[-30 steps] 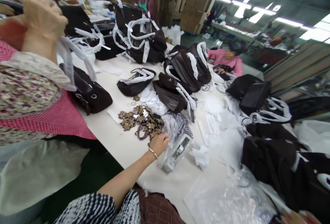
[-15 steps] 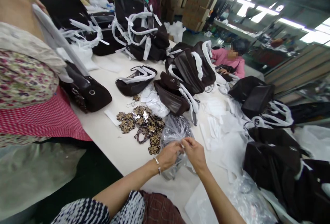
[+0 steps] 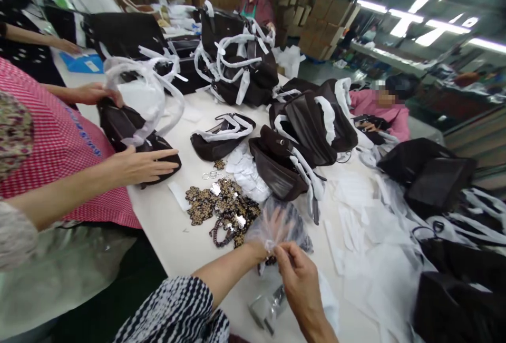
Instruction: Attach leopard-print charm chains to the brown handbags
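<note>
My left hand (image 3: 272, 225) is pushed inside a clear plastic bag (image 3: 294, 222) near the table's front edge, and its fingers show spread through the film. My right hand (image 3: 299, 275) is just below it, pinching the bag's rim between thumb and fingers. Dark items lie in the bag's bottom. A heap of leopard-print charms and beaded loops (image 3: 225, 208) lies on the white table (image 3: 174, 237) just left of the bag.
A co-worker in a red checked apron (image 3: 51, 137) at the left rests a hand (image 3: 144, 165) on a brown handbag (image 3: 118, 124) with white-wrapped handles. More brown bags (image 3: 312, 121), white paper strips (image 3: 356, 211) and a small plastic packet (image 3: 269, 309) cover the table. Two people work at the far side.
My right hand came in to the plastic bag, then my left hand went inside it. The co-worker's raised hand came down onto the brown handbag. The view shifted left.
</note>
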`<move>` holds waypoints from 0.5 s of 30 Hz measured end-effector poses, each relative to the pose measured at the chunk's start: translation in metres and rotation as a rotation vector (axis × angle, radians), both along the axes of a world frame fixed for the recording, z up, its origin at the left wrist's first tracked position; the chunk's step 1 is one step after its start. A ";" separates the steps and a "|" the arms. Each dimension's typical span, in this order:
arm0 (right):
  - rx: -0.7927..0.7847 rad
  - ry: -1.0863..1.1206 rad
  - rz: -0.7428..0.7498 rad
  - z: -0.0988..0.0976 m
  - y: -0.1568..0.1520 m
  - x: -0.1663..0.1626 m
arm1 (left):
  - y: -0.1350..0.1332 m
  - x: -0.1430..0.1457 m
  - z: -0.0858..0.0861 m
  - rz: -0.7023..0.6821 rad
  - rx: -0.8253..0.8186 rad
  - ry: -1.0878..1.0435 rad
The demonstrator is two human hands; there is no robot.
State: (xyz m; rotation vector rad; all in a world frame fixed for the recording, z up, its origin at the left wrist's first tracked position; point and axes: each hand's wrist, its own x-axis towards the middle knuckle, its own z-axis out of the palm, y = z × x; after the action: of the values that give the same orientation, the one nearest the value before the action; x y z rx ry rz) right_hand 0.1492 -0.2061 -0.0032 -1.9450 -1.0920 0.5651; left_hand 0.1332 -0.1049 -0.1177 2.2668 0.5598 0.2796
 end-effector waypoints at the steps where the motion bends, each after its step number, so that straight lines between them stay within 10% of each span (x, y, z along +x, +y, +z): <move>1: -0.003 0.011 0.005 -0.003 0.001 0.001 | 0.003 0.002 -0.007 -0.023 0.055 0.036; 7: -0.051 0.061 0.049 -0.014 0.002 0.003 | -0.002 0.003 -0.040 -0.240 0.379 0.240; 15: -0.092 0.152 -0.065 -0.018 -0.006 0.026 | 0.007 0.004 -0.018 -0.306 0.429 0.271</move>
State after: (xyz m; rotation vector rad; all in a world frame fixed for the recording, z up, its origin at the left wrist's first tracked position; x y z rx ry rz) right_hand 0.1754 -0.2116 -0.0210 -1.9736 -0.9193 0.7264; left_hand 0.1375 -0.0979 -0.1361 2.7887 0.2961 -0.0719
